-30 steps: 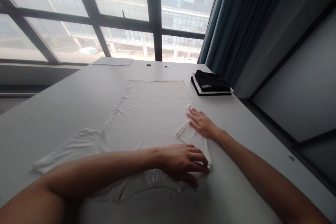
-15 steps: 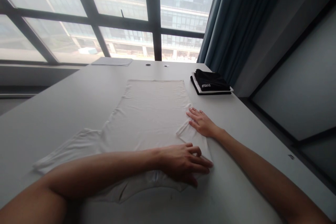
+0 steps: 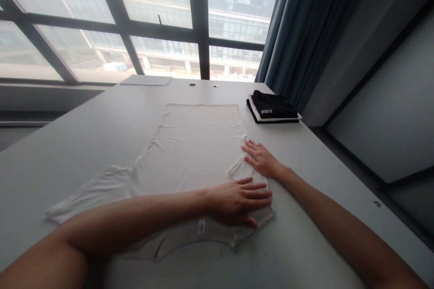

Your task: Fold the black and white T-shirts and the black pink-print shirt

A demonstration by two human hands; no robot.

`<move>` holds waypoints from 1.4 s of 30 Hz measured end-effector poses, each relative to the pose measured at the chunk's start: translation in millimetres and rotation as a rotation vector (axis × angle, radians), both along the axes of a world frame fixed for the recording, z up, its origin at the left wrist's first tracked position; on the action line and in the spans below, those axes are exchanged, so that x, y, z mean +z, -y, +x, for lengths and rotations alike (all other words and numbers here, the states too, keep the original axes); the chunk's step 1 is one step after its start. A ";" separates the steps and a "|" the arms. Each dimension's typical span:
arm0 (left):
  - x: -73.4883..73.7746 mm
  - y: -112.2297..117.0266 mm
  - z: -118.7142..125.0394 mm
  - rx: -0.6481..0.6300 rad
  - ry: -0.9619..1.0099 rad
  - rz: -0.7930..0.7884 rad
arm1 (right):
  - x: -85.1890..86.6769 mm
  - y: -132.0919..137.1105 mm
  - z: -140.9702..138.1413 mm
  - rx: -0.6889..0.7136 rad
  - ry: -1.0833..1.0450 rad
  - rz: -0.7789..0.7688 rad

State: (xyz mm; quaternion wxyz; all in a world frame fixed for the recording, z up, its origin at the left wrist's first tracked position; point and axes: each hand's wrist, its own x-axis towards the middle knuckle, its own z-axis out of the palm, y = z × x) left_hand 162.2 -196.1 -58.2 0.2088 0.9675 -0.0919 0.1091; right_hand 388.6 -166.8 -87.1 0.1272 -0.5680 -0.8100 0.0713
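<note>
A white T-shirt (image 3: 193, 144) lies spread on the table, its hem toward the window and its neckline toward me. The right sleeve is folded inward over the body, while the left sleeve (image 3: 91, 187) stretches out to the side. My left hand (image 3: 242, 201) rests flat on the folded side near the shoulder, fingers spread, its forearm crossing over the shirt. Higher along the same edge, my right hand (image 3: 260, 159) lies flat with its fingertips on the folded sleeve. Part of the shirt is hidden under my left forearm.
Folded black and white clothes (image 3: 274, 106) are stacked at the table's far right. A flat pale sheet (image 3: 146, 81) lies at the far left edge. The white table (image 3: 111, 131) has round holes near its back edge, before the window and a blue curtain (image 3: 298, 22).
My left hand has flattened, its curled fingers now straight and spread, and has shifted slightly away from me off the shirt's corner. My right hand stays in place.
</note>
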 end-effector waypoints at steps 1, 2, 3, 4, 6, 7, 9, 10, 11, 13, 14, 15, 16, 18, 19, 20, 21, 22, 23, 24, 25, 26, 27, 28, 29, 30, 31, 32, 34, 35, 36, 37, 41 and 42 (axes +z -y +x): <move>-1.4 0.3 -0.9 -0.016 -0.042 0.003 | -0.3 0.1 -0.2 -0.002 -0.001 0.002; -2.4 0.9 -1.8 -0.032 -0.075 0.005 | -0.8 0.1 -0.4 -0.004 -0.002 0.005; -2.8 1.4 -2.6 -0.046 -0.097 0.005 | -1.4 0.0 -0.4 -0.010 -0.004 0.010; -2.6 2.0 -3.3 -0.055 -0.109 0.004 | -2.0 -0.4 -0.2 -0.030 -0.012 0.021; -1.5 2.8 -4.4 -0.065 -0.120 0.000 | -2.9 -1.3 0.6 -0.120 -0.053 0.065; -1.0 3.0 -4.8 -0.065 -0.125 -0.002 | -2.8 -1.6 1.0 -0.183 -0.083 0.101; -1.0 3.2 -5.5 -0.060 -0.127 -0.005 | -1.1 -1.0 0.5 -0.281 -0.140 0.187; -1.5 3.2 -5.8 -0.058 -0.122 -0.004 | 0.4 0.0 -0.7 -0.282 -0.156 0.222; -2.3 3.2 -6.1 -0.059 -0.111 -0.002 | 2.2 1.6 -2.7 -0.240 -0.158 0.241; -4.4 3.3 -6.4 -0.060 -0.081 0.006 | 5.2 5.7 -8.8 -0.082 -0.113 0.219; -5.3 3.2 -6.4 -0.060 -0.068 0.010 | 6.0 7.7 -12.2 -0.008 -0.073 0.180; -6.0 3.2 -6.4 -0.059 -0.061 0.014 | 6.2 9.3 -15.5 0.041 -0.028 0.130; -6.4 3.2 -6.4 -0.058 -0.057 0.017 | 5.7 10.4 -18.2 0.062 0.014 0.077; -6.8 3.3 -6.5 -0.059 -0.056 0.019 | 3.3 10.7 -21.3 0.047 0.072 -0.006; -6.8 3.5 -6.7 -0.060 -0.057 0.017 | 1.7 10.1 -21.6 0.032 0.087 -0.027; -6.7 3.9 -6.8 -0.058 -0.058 0.014 | 0.1 9.4 -21.3 0.021 0.094 -0.034; -6.6 4.5 -7.0 -0.057 -0.061 0.013 | -1.4 8.7 -20.6 0.016 0.097 -0.030; -6.4 5.1 -7.2 -0.052 -0.065 0.013 | -2.7 8.2 -19.7 0.013 0.095 -0.020; -6.0 5.7 -7.2 -0.045 -0.068 0.013 | -3.7 7.9 -18.9 0.012 0.090 -0.007; -5.4 6.2 -7.2 -0.037 -0.070 0.014 | -4.6 7.9 -18.2 0.015 0.085 0.005; -4.5 6.3 -7.1 -0.031 -0.071 0.013 | -5.4 8.1 -17.7 0.020 0.081 0.015; -3.2 5.9 -7.1 -0.031 -0.072 0.007 | -6.2 8.3 -17.5 0.025 0.079 0.024; -1.4 4.8 -7.2 -0.037 -0.078 -0.006 | -7.1 8.6 -17.4 0.029 0.078 0.030; 0.9 2.9 -7.8 -0.047 -0.090 -0.027 | -8.1 8.7 -17.5 0.030 0.078 0.035; 3.7 0.3 -9.0 -0.062 -0.108 -0.050 | -9.2 8.8 -17.7 0.028 0.078 0.037; 6.9 -3.2 -11.2 -0.073 -0.126 -0.074 | -10.3 8.9 -18.0 0.024 0.078 0.038; 10.3 -7.5 -14.7 -0.075 -0.138 -0.093 | -11.2 8.9 -18.3 0.019 0.077 0.040; 14.0 -12.6 -19.8 -0.061 -0.142 -0.104 | -11.8 9.0 -18.6 0.013 0.076 0.046; 21.0 -24.8 -35.3 0.017 -0.142 -0.098 | -11.0 9.6 -19.2 0.005 0.072 0.089; 24.2 -31.6 -45.8 0.071 -0.146 -0.085 | -9.3 10.2 -19.6 0.007 0.067 0.134; 27.0 -38.6 -58.0 0.130 -0.156 -0.070 | -6.8 11.1 -20.1 0.009 0.056 0.192; 29.5 -45.3 -71.8 0.192 -0.171 -0.055 | -3.6 12.2 -21.0 0.012 0.038 0.257; 33.5 -61.0 -132.7 0.465 -0.195 -0.012 | 9.6 18.7 -31.1 0.043 -0.087 0.423; 32.5 -60.1 -146.5 0.535 -0.185 -0.002 | 11.5 20.9 -36.3 0.067 -0.111 0.419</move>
